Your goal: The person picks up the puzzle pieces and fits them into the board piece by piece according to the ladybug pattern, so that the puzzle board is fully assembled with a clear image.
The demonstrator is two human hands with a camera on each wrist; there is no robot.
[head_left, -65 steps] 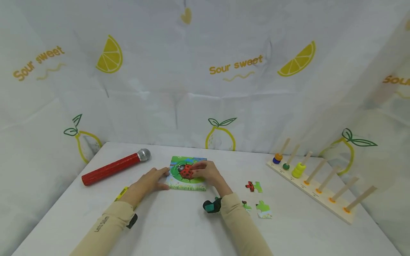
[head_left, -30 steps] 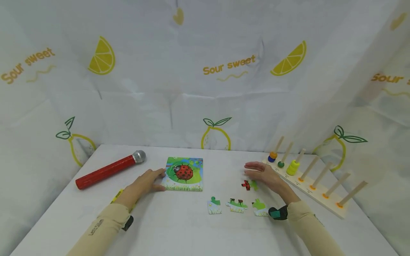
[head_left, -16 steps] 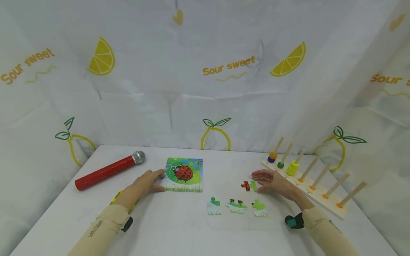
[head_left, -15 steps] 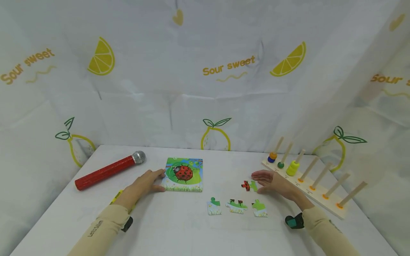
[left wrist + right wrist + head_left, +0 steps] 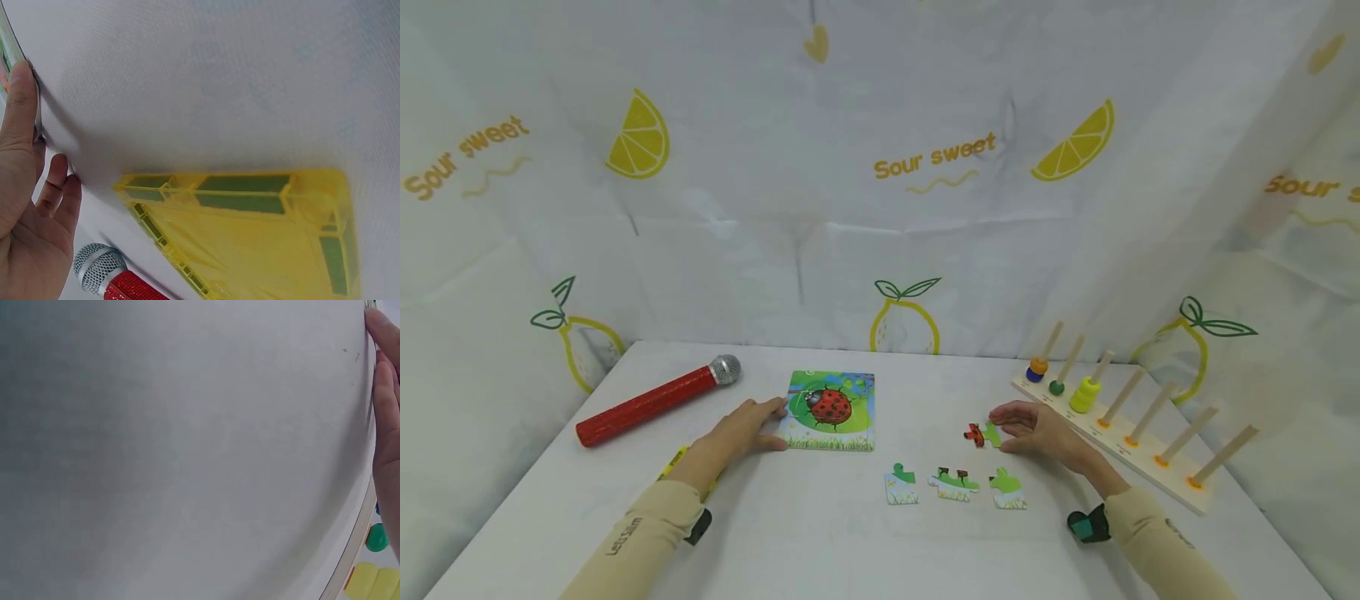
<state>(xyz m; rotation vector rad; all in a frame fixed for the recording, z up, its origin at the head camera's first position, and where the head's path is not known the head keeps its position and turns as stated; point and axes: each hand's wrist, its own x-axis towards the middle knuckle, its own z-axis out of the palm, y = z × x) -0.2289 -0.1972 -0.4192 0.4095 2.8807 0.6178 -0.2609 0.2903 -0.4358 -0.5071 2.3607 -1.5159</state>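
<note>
My left hand (image 5: 743, 429) rests at the left edge of a square ladybug puzzle (image 5: 829, 410), with straight fingers and the thumb set along its side. In the left wrist view, the thumb touches the puzzle's edge. On the right, my right hand (image 5: 1037, 429) lies low over the table, thumb and forefinger at the right end of a red-and-green puzzle piece (image 5: 976, 434). The fingers are nearly straight, and the right wrist view shows the thumb tip right at the piece's edge. Nearer me lie further loose puzzle pieces (image 5: 953, 483) in a row.
A red toy microphone (image 5: 651, 408) lies at the left. At the right stands a wooden peg board (image 5: 1150, 461) with coloured beads on some pegs, just beyond my right hand. A patterned white curtain (image 5: 775, 208) hangs behind the table.
My right hand has moved from over the ladybug puzzle to the red-and-green piece on the right, which has shifted very slightly left. My left hand has stayed at the puzzle's edge.
</note>
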